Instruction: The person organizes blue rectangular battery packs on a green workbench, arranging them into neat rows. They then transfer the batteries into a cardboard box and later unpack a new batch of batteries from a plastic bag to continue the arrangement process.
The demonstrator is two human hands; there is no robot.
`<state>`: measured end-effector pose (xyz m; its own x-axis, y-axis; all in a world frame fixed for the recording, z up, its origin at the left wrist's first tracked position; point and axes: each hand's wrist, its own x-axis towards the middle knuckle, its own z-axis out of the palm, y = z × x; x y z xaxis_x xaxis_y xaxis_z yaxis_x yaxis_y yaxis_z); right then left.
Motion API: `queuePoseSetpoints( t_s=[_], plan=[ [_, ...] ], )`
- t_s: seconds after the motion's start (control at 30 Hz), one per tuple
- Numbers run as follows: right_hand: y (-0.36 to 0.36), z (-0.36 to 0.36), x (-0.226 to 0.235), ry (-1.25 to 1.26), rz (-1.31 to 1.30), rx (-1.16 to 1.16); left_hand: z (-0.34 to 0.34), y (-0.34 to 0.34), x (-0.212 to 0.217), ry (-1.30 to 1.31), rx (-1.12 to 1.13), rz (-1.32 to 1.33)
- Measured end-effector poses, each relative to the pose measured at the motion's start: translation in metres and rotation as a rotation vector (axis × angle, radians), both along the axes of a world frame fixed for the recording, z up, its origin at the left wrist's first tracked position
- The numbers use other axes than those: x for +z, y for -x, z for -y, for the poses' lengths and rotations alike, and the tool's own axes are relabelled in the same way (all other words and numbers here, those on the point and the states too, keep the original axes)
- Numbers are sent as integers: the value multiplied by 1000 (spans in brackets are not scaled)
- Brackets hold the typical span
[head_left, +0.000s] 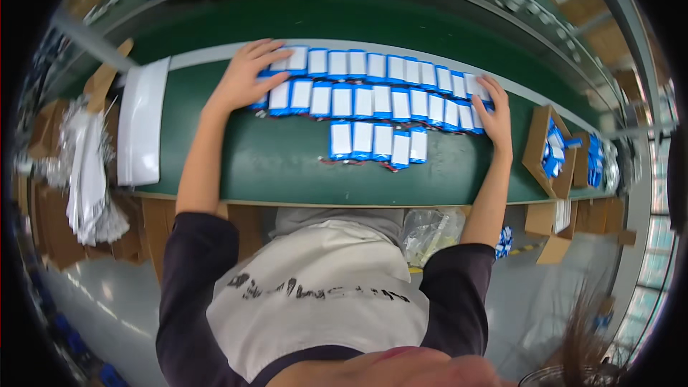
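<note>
Flat battery packs with white faces, blue edges and thin red and black wires lie side by side on the green worktop (pixel 272 168). They form a far row (pixel 337 63), a middle row (pixel 342 100) and a shorter near row (pixel 362 137). My left hand (pixel 251 77) rests at the left end of the two longer rows, its fingers stretched over the far packs and its thumb apart. At the right end, my right hand (pixel 496 116) lies with fingers spread against the last packs, partly covering them. Neither hand grasps a pack.
A white flat stack (pixel 143 125) lies left of the rows, with silvery plastic bags (pixel 89 172) beyond it. On the right stands a cardboard box (pixel 535 140) holding blue-and-white packs (pixel 553 150). A clear plastic bag (pixel 432 233) sits below the table's front edge.
</note>
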<state>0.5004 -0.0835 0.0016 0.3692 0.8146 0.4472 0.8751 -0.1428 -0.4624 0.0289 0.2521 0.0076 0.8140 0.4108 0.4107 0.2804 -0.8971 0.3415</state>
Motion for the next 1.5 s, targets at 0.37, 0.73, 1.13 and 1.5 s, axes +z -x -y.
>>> queuePoseSetpoints(
  t_s=[0.37, 0.73, 1.13, 1.5],
  plan=[
    [-35, -34, 16, 137, -134, 10, -16, 11, 3, 96, -4, -81],
    [-31, -35, 20, 192, 72, 107, -34, 11, -18, 30, 151, -61],
    [-57, -5, -7, 8, -16, -140, -37, 17, -24, -88, 176, -43],
    [-25, 34, -5, 230, 64, -205, -16, 22, -16, -97, 147, -74]
  ],
)
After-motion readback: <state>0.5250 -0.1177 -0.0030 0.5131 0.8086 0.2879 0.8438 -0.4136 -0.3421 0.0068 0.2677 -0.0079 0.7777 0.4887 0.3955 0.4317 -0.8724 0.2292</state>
